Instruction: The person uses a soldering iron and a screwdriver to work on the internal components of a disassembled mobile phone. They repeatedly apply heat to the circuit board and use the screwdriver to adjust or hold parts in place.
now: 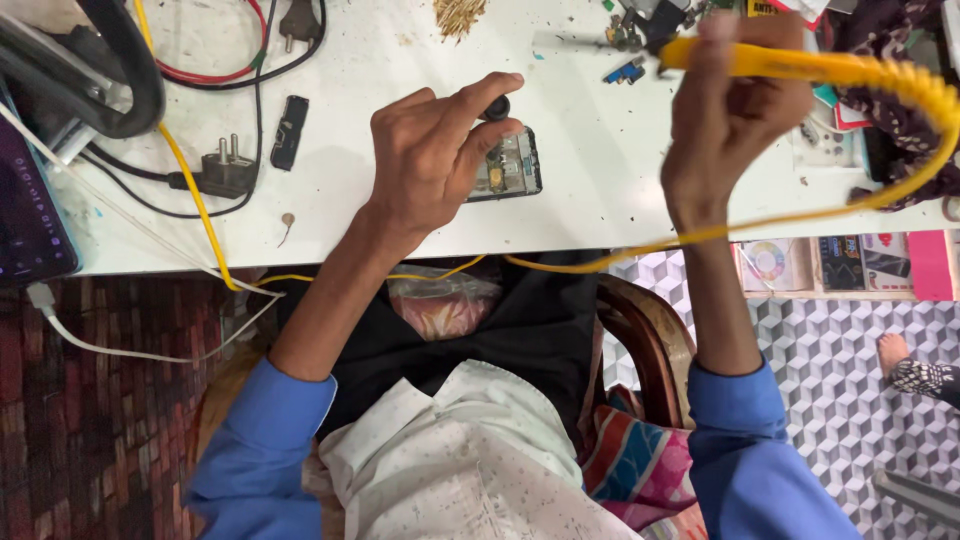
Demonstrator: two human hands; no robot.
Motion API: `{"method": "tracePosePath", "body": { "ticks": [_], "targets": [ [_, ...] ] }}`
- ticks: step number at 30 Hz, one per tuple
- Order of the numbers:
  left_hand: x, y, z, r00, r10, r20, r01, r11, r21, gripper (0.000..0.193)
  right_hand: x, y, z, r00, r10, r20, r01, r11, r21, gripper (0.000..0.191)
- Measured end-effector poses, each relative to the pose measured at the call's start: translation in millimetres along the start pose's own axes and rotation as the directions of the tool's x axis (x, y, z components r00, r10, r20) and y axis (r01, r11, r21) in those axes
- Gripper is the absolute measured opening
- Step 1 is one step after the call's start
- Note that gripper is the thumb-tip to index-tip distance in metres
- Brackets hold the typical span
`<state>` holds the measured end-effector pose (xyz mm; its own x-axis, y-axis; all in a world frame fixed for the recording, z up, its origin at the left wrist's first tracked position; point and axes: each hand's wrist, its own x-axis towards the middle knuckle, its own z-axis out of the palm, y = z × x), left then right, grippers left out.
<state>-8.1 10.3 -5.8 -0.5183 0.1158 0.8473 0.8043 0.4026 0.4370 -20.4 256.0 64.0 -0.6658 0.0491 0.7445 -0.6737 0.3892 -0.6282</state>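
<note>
- The white surface (600, 190) is seen littered with cables, small parts and debris, which suggests work well under way but not finished.
- The left hand (435, 155) is held over the middle of the surface with the forearm stretched forward from a blue sleeve; the thumb and forefinger are pinched on a small black round part (496, 107), and the other fingers are curled loosely beneath.
- The right hand (725, 115) is raised above the surface edge, wrist upright, and is closed around a yellow-handled tool (790, 62); its yellow cord (700, 235) loops to the right and runs back along the surface edge toward the lap. The hand is blurred, so the exact finger placement cannot be told.
- An opened phone (508, 165) lies flat on the surface just under the left fingers, with its back removed and its inner boards exposed; it is judged to be partly dismantled, with reassembly left to do.
- A black plug (225, 170) with its cable lies well to the left of the left hand.
- A small black rectangular piece (289, 131) lies between the plug and the left hand.
- A heap of small brass-coloured bits (459, 15) rests at the far edge of the surface.
- The tool's tip is held near a cluster of small components (630, 45) at the top, apart from the phone.
</note>
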Motion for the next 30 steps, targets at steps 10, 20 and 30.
{"method": "tracePosePath", "body": {
  "ticks": [10,20,30],
  "targets": [
    [5.6,16.8,-11.6,0.992,-0.124,0.035,0.126,0.991,-0.043,0.025,-26.5,59.2,2.5,0.922,0.372,0.104,-0.386,0.877,0.286,0.021],
    [-27.1,63.9,-9.3,0.904,-0.426,-0.036,0.413,0.892,-0.185,0.033,-20.8,69.9,26.9,0.895,0.351,0.276,-0.435,0.828,0.354,0.025],
    [-45.0,58.1,-9.8,0.844,-0.511,-0.163,0.47,0.852,-0.232,0.033,-17.0,77.8,24.6,0.841,0.422,0.34,-0.527,0.782,0.334,0.024]
  ]
}}
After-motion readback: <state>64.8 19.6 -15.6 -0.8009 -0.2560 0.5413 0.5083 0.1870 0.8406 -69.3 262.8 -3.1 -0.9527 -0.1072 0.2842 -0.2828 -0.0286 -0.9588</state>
